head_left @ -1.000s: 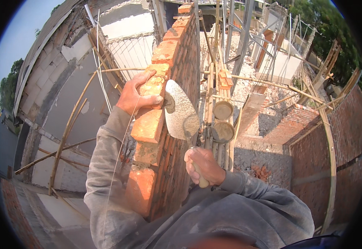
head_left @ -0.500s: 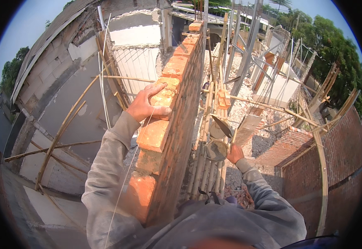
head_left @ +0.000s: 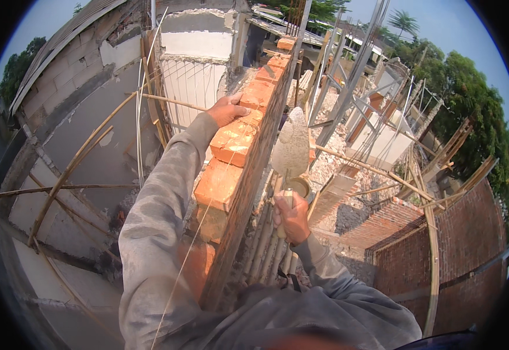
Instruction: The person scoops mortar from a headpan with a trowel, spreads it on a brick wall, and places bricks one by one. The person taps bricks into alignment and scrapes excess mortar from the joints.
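My right hand (head_left: 292,217) is closed round the light handle of a pointed trowel (head_left: 290,146), its blade raised beside the wall and coated with pale grey mortar. My left hand (head_left: 228,111) rests on the top of the brick wall (head_left: 235,201), thumb and forefinger apart on the orange bricks; its other fingers are partly hidden. Nearer to me along the wall lie an orange brick (head_left: 231,143) and another brick (head_left: 216,184). A thin string line (head_left: 193,245) slants past them. Behind the right hand shows the rim of a round container (head_left: 303,185), mostly covered.
Bamboo poles (head_left: 258,245) lie side by side below, right of the wall. A long bamboo rail (head_left: 377,170) crosses to the right, near an upright pole (head_left: 433,262). Steel posts (head_left: 347,81) and rubble (head_left: 330,111) lie beyond. Bamboo braces (head_left: 82,154) stand at left.
My right hand has lifted the trowel from beside the round containers, up and left toward the wall, blade now facing me. My left hand has slid farther along the wall top.
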{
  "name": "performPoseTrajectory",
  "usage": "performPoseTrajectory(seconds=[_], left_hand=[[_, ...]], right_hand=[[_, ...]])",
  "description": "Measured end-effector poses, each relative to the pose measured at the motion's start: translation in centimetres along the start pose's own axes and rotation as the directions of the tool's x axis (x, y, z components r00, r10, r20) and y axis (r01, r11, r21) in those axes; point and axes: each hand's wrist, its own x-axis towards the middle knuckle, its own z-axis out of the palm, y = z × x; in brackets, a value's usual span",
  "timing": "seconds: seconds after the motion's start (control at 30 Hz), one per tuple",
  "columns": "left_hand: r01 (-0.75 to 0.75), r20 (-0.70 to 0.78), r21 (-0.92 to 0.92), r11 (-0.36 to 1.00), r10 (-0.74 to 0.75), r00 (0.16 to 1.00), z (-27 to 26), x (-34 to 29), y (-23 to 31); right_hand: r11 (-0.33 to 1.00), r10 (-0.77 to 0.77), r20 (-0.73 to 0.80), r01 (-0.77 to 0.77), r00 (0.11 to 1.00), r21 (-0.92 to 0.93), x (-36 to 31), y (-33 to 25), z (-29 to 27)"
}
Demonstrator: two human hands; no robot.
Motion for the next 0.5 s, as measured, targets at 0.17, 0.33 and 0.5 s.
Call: performPoseTrajectory(seconds=[0.17, 0.33, 0.5], left_hand=[[-0.056, 0.09, -0.053, 0.997, 0.061, 0.994, -1.1, 0.8, -1.5], [-0.064, 0.082, -0.147, 0.987, 0.076, 0.994, -1.3, 1.2, -2.3], [-0.068, 0.052, -0.02, 0.997, 0.069, 0.996, -1.5, 1.4, -2.7]], right_hand=[[0.989, 0.101, -0.042, -0.096, 0.994, 0.115, -3.0, -0.3, 2.3], [0.956, 0.151, -0.097, -0.12, 0.984, 0.266, -3.7, -0.6, 3.9], [0.973, 0.088, -0.118, -0.06, 0.989, 0.224, -2.1, -2.0, 4.4]])
